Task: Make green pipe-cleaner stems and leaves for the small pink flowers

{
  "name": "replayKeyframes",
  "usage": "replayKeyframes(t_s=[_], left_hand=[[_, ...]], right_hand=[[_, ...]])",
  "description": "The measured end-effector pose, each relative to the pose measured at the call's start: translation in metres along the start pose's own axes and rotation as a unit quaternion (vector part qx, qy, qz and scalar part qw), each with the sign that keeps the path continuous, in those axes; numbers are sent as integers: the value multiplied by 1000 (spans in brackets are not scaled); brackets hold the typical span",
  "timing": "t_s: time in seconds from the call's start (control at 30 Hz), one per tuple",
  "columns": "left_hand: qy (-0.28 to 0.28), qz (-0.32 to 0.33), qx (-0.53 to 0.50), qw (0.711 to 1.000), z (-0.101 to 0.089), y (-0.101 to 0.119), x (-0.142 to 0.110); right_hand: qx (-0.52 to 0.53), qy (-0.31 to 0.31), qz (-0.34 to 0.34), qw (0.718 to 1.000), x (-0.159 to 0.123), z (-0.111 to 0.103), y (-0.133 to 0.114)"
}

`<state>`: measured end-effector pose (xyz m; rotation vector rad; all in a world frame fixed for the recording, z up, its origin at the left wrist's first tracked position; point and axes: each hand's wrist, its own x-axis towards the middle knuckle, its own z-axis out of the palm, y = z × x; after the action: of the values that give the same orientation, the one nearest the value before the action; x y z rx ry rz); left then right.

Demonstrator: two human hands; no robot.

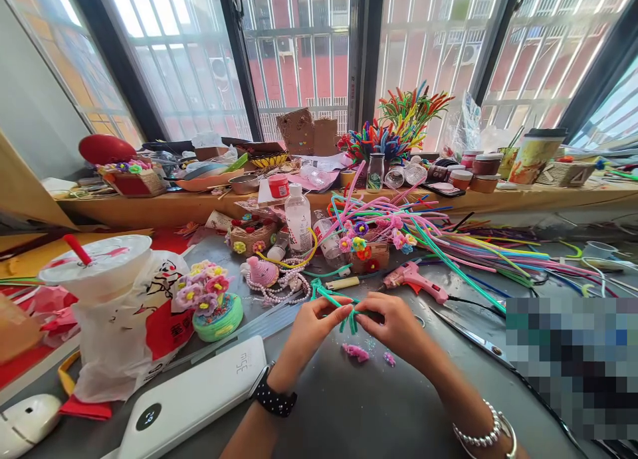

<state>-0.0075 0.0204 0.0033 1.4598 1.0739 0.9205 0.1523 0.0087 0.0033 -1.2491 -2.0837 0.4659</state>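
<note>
Green pipe cleaners (353, 322), bent into a small bundle, are pinched between both hands above the grey tabletop. My left hand (319, 323) closes thumb and fingers on the bundle's left part, where a green stem reaches up and left to a curled end. From the other side my right hand (386, 319) grips the same bundle near its middle. Short ends hang below the fingertips. Under the hands lie a pink pipe-cleaner piece (355, 353) and a smaller pink-purple piece (389, 359).
A pink glue gun (416, 279) and open scissors (471, 336) lie right. Loose pipe cleaners (478, 243) spread behind. Left stand a flower pot craft (216, 313), a white power bank (199, 392) and a bagged drink cup (114, 313). A plastic bottle (298, 223) stands ahead.
</note>
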Motion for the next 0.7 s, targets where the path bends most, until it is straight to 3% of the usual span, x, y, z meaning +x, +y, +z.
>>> replayKeyframes(t_s=[0.13, 0.57, 0.7], left_hand=[[-2, -9, -27, 1000, 1, -3, 0], [85, -26, -114, 990, 7, -2, -1], [61, -35, -116, 991, 6, -1, -1]], right_hand=[[2, -9, 8, 1000, 0, 0, -1], [100, 43, 66, 992, 0, 6, -1], [118, 49, 86, 988, 1, 10, -2]])
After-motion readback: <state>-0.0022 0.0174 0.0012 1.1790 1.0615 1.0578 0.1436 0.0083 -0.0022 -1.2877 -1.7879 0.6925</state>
